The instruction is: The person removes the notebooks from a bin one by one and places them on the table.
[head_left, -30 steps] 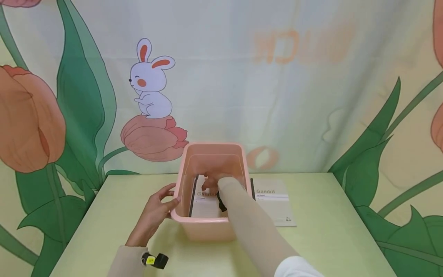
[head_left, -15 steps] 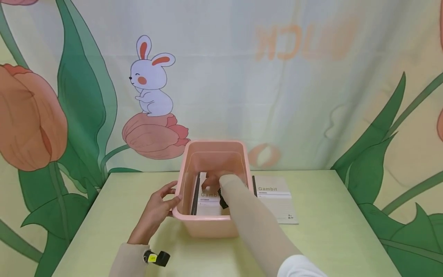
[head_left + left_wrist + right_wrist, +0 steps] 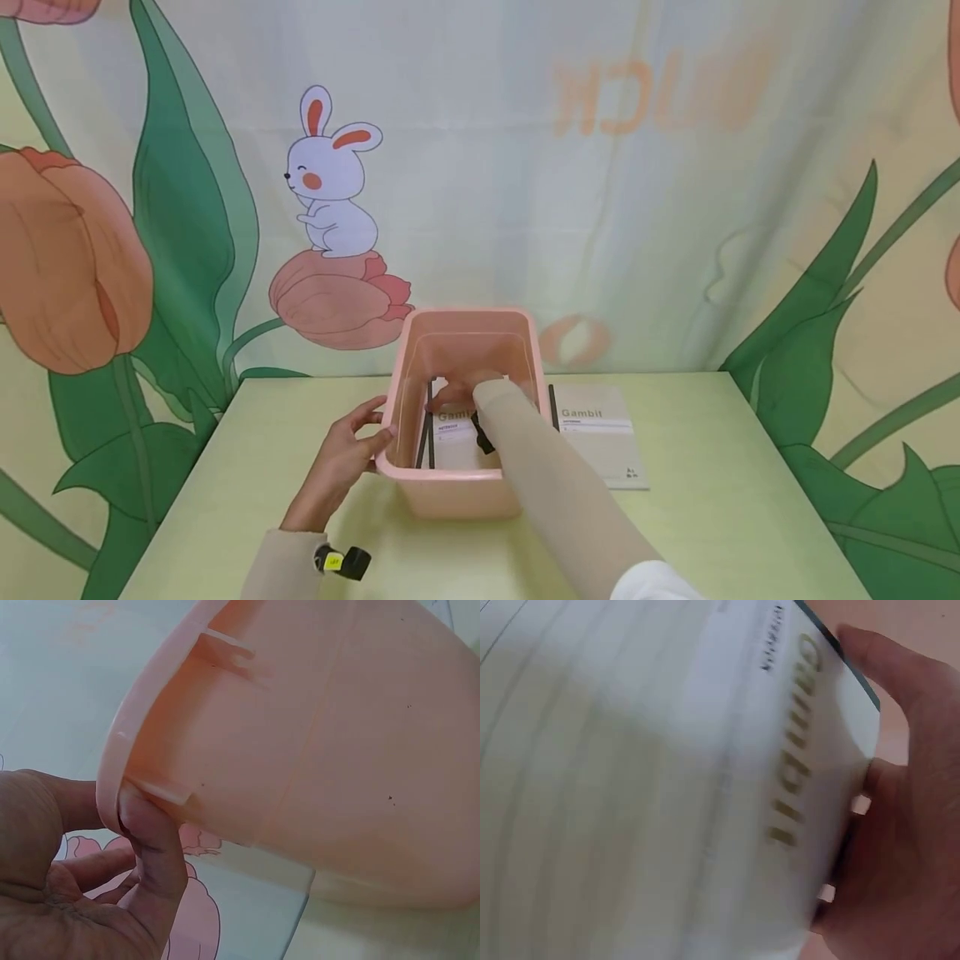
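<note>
My left hand pinches the left rim of a pink plastic bin, thumb and a finger on either side of the rim in the left wrist view. Inside the bin, my right hand holds a pale notebook marked "Gambit" by its top edge. In the right wrist view, the thumb lies by the notebook's dark spine corner and the other fingers go behind the cover. Two dark spines show side by side in the bin, so another notebook lies beneath. My right forearm hides part of the inside.
Another "Gambit" notebook lies flat on the pale green table, just right of the bin and partly behind my right sleeve. A curtain printed with a rabbit and tulips hangs behind the table's far edge.
The upper notebook has shifted right in the bin, widening the gap between the two dark spines. My right hand's fingers have moved slightly left. My left hand stays on the rim.
</note>
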Action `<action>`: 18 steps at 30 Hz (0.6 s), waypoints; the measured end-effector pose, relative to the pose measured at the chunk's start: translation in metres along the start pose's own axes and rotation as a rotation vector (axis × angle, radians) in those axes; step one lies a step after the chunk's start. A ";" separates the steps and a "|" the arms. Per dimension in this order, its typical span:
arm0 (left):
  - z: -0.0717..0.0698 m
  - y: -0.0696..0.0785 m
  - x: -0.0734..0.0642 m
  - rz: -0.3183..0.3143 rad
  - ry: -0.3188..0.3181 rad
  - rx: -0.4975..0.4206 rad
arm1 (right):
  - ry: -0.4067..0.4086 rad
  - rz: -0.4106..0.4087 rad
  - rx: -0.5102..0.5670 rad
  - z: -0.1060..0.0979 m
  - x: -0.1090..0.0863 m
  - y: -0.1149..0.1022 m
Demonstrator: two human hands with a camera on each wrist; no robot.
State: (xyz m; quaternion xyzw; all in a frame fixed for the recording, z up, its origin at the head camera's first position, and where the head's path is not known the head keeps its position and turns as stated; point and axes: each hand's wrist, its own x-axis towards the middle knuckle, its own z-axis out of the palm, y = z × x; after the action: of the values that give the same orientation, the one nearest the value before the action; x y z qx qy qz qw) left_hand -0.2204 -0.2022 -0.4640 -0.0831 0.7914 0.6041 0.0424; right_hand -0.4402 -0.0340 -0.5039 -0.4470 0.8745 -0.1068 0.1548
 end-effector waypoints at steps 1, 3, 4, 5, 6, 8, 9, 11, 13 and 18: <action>0.001 0.000 0.000 0.002 0.002 0.005 | 0.031 0.182 0.108 0.005 -0.004 -0.002; 0.001 -0.001 -0.001 -0.001 0.005 0.013 | 0.078 0.501 0.270 0.008 -0.015 -0.013; 0.001 -0.001 -0.001 -0.004 0.005 0.016 | 0.098 0.608 0.311 0.007 -0.017 -0.017; 0.001 -0.001 -0.001 -0.009 0.005 0.019 | 0.138 0.657 0.320 0.006 -0.019 -0.020; 0.001 -0.001 -0.002 -0.016 0.005 0.021 | 0.157 0.668 0.314 0.002 -0.020 -0.024; 0.001 -0.001 -0.003 -0.025 0.004 0.020 | 0.208 0.637 0.275 -0.003 -0.022 -0.026; 0.000 -0.001 -0.003 -0.027 0.002 0.021 | 0.230 0.622 0.252 -0.006 -0.023 -0.028; 0.000 0.000 -0.003 -0.029 -0.001 0.021 | 0.265 0.572 0.187 -0.015 -0.028 -0.035; -0.001 0.001 -0.003 -0.027 -0.004 0.024 | 0.291 0.540 0.141 -0.024 -0.034 -0.043; 0.001 0.002 -0.001 -0.015 -0.008 0.031 | 0.404 0.466 0.060 -0.044 -0.044 -0.059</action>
State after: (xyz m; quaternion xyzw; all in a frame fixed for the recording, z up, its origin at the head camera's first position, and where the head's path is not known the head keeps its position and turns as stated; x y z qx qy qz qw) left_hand -0.2195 -0.2005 -0.4616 -0.0858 0.8000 0.5916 0.0516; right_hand -0.3875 -0.0299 -0.4363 -0.1996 0.9630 -0.1808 0.0111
